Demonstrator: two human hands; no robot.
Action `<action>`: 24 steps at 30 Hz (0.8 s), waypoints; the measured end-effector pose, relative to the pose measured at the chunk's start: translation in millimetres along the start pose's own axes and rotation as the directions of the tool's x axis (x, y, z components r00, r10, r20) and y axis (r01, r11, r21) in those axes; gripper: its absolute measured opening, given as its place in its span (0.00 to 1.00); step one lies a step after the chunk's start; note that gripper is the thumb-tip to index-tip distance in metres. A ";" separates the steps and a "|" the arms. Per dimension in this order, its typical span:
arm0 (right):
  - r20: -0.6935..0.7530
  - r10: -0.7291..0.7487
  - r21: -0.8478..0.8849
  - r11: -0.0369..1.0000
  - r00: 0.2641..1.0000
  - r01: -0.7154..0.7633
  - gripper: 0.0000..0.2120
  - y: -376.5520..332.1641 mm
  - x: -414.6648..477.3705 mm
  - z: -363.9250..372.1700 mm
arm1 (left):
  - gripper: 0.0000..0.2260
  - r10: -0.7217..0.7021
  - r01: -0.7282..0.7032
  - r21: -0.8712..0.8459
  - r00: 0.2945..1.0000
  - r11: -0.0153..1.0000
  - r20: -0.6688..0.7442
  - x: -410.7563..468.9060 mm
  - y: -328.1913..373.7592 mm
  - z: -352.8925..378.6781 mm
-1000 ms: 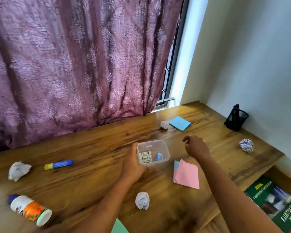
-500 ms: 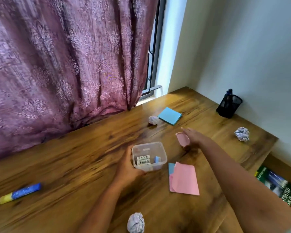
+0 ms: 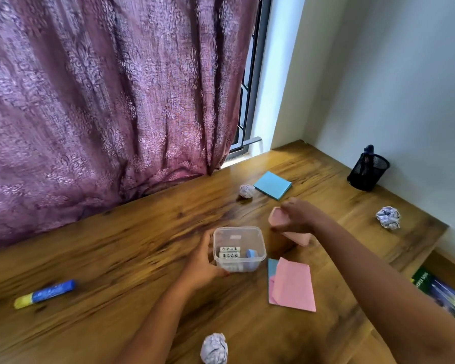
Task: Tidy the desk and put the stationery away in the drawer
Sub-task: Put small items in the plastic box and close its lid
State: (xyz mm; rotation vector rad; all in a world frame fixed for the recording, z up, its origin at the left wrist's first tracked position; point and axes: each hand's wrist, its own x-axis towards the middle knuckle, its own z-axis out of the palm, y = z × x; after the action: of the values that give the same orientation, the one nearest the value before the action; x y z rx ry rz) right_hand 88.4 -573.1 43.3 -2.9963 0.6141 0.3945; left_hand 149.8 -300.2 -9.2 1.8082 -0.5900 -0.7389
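Note:
A clear plastic box (image 3: 239,233) stands on the wooden desk (image 3: 132,240) with white erasers and a small blue item inside. My left hand (image 3: 202,264) grips its near left side. Just right of the box, my right hand (image 3: 298,215) is closed on a pink lid-like piece (image 3: 277,218), lifted slightly off the desk. Pink and blue paper sheets (image 3: 292,285) lie near the box's right. A blue sticky-note pad (image 3: 273,185) lies further back. A blue and yellow glue stick (image 3: 45,294) rests at the left.
Crumpled paper balls lie behind the box (image 3: 247,191), at the right edge (image 3: 388,217) and at the near edge (image 3: 214,349). A black mesh pen holder (image 3: 368,170) stands by the wall. Books (image 3: 444,295) sit below the desk's right end. A purple curtain hangs behind.
The view swung right and downward, so the left-side bottle left the frame. My right hand reached out to the pink piece and took hold of it, lifting it. The left hand stayed on the box.

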 end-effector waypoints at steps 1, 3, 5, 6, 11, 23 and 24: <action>-0.056 -0.050 0.068 0.996 0.997 0.054 0.34 -12.0 -4.2 -9.9 | 0.36 -0.008 0.009 -0.027 1.000 1.000 0.012 -1.6 0.3 -2.0; -0.137 -0.151 0.180 0.968 0.979 0.175 0.36 -40.9 -16.5 -31.1 | 0.30 -0.022 0.023 -0.098 1.000 0.995 0.013 -4.4 3.7 -6.8; -0.147 -0.256 0.190 0.941 0.955 0.281 0.37 -69.4 -30.3 -43.4 | 0.25 -0.053 0.039 -0.184 0.996 0.982 -0.073 -5.0 9.7 -12.9; -0.143 -0.308 0.151 0.932 0.941 0.328 0.37 -82.2 -36.9 -44.1 | 0.22 -0.089 0.057 -0.237 0.988 0.970 -0.125 -5.0 13.4 -15.8; -0.132 -0.392 -0.018 0.919 0.911 0.393 0.39 -116.0 -48.1 -20.3 | 0.09 -0.226 0.172 -0.321 0.964 0.931 -0.138 -7.9 24.3 -22.6; -0.146 -0.313 0.070 0.943 0.938 0.325 0.47 -111.8 -57.9 20.5 | 0.10 -0.252 0.181 -0.306 0.944 0.935 -0.212 0.3 22.3 -9.2; -0.158 -0.301 0.091 0.944 0.941 0.317 0.47 -111.2 -58.9 23.7 | 0.10 -0.251 0.179 -0.301 0.942 0.937 -0.222 1.0 22.8 -8.5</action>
State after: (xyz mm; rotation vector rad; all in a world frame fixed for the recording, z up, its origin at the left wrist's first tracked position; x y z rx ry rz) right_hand 74.3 -446.1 36.4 -2.9543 0.1566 0.1208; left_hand 155.5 -302.9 14.3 1.6850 -0.1066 -0.6804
